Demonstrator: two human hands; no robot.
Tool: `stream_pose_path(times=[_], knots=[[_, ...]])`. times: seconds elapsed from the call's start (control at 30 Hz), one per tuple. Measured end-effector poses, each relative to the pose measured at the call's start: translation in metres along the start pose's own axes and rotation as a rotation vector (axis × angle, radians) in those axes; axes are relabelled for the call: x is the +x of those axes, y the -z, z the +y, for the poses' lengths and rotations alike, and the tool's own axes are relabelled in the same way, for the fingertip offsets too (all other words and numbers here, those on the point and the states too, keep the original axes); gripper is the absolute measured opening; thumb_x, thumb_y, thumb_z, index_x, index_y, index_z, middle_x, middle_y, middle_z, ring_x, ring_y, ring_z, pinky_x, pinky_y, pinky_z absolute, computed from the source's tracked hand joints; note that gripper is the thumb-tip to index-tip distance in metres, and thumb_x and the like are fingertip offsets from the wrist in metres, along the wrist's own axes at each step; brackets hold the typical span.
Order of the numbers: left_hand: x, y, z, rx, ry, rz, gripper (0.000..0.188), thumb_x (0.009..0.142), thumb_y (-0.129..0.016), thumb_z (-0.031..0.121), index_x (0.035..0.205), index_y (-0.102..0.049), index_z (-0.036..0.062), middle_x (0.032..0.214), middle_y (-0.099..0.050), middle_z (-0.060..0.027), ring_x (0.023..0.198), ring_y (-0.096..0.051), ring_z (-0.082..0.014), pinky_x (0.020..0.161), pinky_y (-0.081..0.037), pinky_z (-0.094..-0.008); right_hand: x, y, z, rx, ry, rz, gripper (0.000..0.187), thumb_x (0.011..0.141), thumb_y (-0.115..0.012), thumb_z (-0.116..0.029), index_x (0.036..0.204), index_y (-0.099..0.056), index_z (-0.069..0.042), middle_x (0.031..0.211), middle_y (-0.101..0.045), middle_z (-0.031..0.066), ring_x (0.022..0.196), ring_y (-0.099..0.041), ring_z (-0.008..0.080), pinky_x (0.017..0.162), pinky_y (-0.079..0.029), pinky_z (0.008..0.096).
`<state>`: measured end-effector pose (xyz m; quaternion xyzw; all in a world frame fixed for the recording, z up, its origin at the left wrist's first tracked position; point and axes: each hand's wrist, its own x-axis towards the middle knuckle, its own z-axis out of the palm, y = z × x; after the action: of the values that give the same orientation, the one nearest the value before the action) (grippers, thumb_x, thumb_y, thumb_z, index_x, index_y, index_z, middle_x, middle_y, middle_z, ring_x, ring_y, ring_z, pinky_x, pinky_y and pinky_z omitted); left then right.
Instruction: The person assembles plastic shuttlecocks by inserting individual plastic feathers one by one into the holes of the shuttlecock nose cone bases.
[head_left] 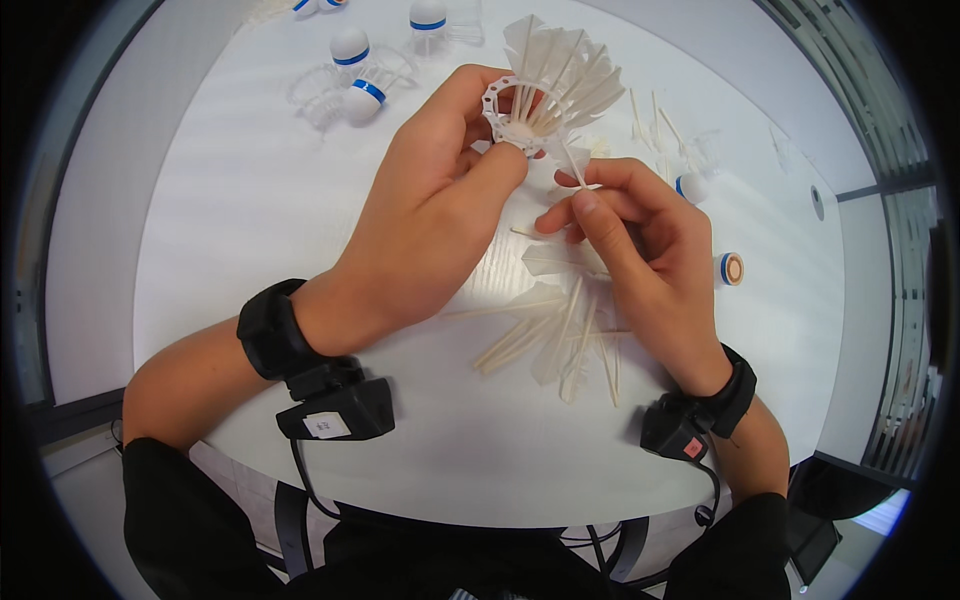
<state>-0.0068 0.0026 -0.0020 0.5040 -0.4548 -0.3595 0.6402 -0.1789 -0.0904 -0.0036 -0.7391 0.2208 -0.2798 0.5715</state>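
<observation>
White table [230, 220], glossy, bits spread over most of it. Left hand [430, 195] pinching between thumb and fingers; right hand [665, 245] has thumb and index finger pressed together, other fingers curled. Feathered shuttlecock skirt [565, 75] is up in the left hand, above the table, fanned to the far right. Main risk there, I'd say: a sleeve or knuckle catching the vanes and splitting them.

Loose feathers [555, 330] in a criss-cross pile just below the right hand. Light stuff; a dragging wrist or a draught could scatter it.

Perforated ring [490, 105] at the skirt's base, gripped by the left thumb and fingers. Thin-walled by the look; too hard a squeeze could bow it and loosen shafts.

Blue-banded white heads: a pair far left [363, 100], one at right [693, 187]. Round, could roll if nudged.

Smallest: single feather [572, 160] in the right pinch, beside the ring. Can't tell if seated. Pushed off-axis, its shaft could kink.
</observation>
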Motion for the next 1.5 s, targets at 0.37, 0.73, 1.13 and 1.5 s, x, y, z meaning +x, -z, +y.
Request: stream_pose_path(times=[0.37, 0.73, 1.13, 1.5], knots=[[-0.0003, 0.0002, -0.0043, 0.002, 0.001, 0.06, 0.036, 0.096, -0.049, 0.003, 0.132, -0.05, -0.002, 0.127, -0.064, -0.0144, 0.104, -0.06, -0.0177, 0.085, -0.048, -0.0297, 0.0024, 0.0047, 0.0025, -0.119, 0.136, 0.133, 0.01, 0.094, -0.069, -0.003, 0.103, -0.07, 0.001, 0.097, -0.063, 0.0024, 0.078, -0.051, 0.0056, 0.069, -0.043, 0.0219], [0.0001, -0.0019, -0.0015, 0.031, 0.013, 0.076, 0.035, 0.096, -0.046, 0.003, 0.13, -0.052, -0.0035, 0.124, -0.064, -0.0142, 0.105, -0.062, -0.0197, 0.083, -0.048, -0.0301, 0.0002, 0.0039, -0.0048, 0.071, 0.009, 0.161, 0.01, 0.098, -0.066, -0.006, 0.102, -0.066, 0.003, 0.101, -0.073, 0.0046, 0.08, -0.057, 0.0037, 0.072, -0.046, 0.0204], [-0.0002, -0.0018, -0.0025, 0.052, 0.038, 0.006, 0.035, 0.097, -0.049, 0.006, 0.131, -0.05, -0.0015, 0.123, -0.065, -0.0115, 0.106, -0.061, -0.016, 0.085, -0.047, -0.0287, 0.001, 0.0021, -0.0017, 0.054, 0.012, 0.124, 0.013, 0.096, -0.067, -0.004, 0.104, -0.066, 0.006, 0.099, -0.074, 0.0073, 0.079, -0.058, 0.0041, 0.07, -0.047, 0.0204], [-0.001, -0.0002, 0.0005, 0.107, 0.05, -0.01, 0.037, 0.096, -0.05, 0.007, 0.132, -0.05, -0.0016, 0.122, -0.065, -0.0109, 0.106, -0.061, -0.0151, 0.086, -0.047, -0.0281, 0.0011, 0.0016, -0.0047, -0.002, 0.01, 0.093, 0.012, 0.095, -0.069, -0.008, 0.101, -0.072, 0.002, 0.081, -0.066, -0.0023, 0.074, -0.052, 0.0028, 0.066, -0.04, 0.0207]])
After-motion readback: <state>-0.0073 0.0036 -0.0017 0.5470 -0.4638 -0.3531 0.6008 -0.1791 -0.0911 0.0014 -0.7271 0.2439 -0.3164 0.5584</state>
